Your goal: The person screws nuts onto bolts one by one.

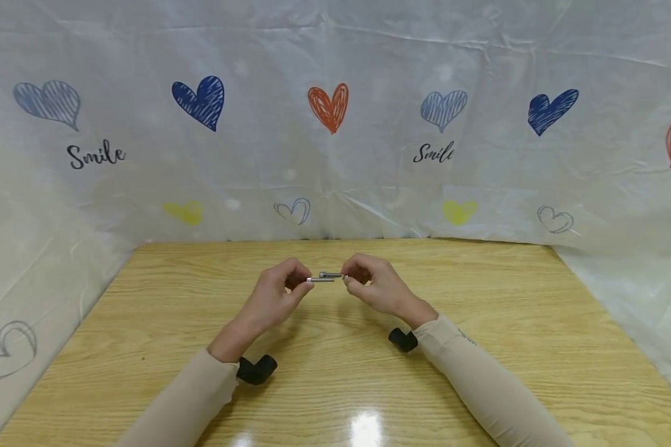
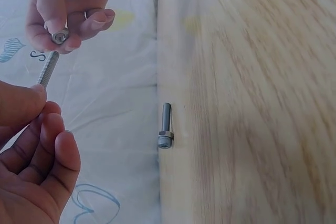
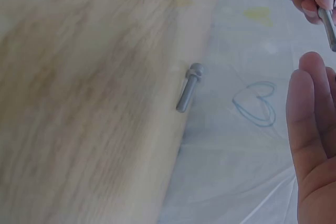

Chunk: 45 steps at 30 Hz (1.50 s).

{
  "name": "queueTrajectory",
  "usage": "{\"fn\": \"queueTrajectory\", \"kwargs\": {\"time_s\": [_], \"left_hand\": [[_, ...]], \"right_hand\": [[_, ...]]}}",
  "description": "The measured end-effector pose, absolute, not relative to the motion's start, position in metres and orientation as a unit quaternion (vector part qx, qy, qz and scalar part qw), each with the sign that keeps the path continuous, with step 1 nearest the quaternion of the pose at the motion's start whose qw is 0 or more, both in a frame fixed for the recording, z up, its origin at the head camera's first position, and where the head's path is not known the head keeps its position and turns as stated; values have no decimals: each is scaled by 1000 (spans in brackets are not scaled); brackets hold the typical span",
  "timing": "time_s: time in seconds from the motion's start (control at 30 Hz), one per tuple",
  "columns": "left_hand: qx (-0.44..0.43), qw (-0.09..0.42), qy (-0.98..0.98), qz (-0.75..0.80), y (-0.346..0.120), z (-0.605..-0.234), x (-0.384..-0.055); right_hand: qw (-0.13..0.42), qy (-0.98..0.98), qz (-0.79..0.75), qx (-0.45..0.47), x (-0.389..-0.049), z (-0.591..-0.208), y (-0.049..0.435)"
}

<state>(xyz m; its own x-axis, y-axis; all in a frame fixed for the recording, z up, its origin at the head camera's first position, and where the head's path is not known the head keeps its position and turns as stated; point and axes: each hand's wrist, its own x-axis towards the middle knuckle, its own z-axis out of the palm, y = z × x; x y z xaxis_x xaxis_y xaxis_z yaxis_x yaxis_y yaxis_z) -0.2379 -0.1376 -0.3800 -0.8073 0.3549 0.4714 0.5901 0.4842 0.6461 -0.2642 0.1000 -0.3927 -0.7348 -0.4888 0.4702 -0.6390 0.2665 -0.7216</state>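
My left hand (image 1: 271,295) pinches a silver bolt (image 1: 321,280) between thumb and fingers, its threaded end pointing at the other hand. In the left wrist view a small metal nut (image 2: 60,36) sits between the thumb and fingers of my right hand (image 1: 380,285), just off the tip of the bolt's thread (image 2: 48,69). A second bolt (image 2: 166,116), with a nut (image 2: 166,134) up against its head, lies on the table behind the hands. The right wrist view shows this bolt (image 3: 188,93) too. The held bolt's head is hidden by the left fingers.
The wooden table (image 1: 481,298) runs back to a whitish cloth (image 1: 380,186) printed with hearts and the word Smile. Black wrist-worn pieces stick out beside the left sleeve (image 1: 179,397) and the right sleeve (image 1: 481,372).
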Motion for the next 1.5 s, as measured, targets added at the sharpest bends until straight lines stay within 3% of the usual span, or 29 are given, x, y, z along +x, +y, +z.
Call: {"fn": "queueTrajectory", "kwargs": {"time_s": [1.07,1.5], "left_hand": [[-304,143,-834,-439,-117,-380,-242],[-298,141,-833,-445,-111,-381,-241]], "right_hand": [[21,-749,576,326,-234,-363,108],[39,-750,576,322,-233,-367,111]]}}
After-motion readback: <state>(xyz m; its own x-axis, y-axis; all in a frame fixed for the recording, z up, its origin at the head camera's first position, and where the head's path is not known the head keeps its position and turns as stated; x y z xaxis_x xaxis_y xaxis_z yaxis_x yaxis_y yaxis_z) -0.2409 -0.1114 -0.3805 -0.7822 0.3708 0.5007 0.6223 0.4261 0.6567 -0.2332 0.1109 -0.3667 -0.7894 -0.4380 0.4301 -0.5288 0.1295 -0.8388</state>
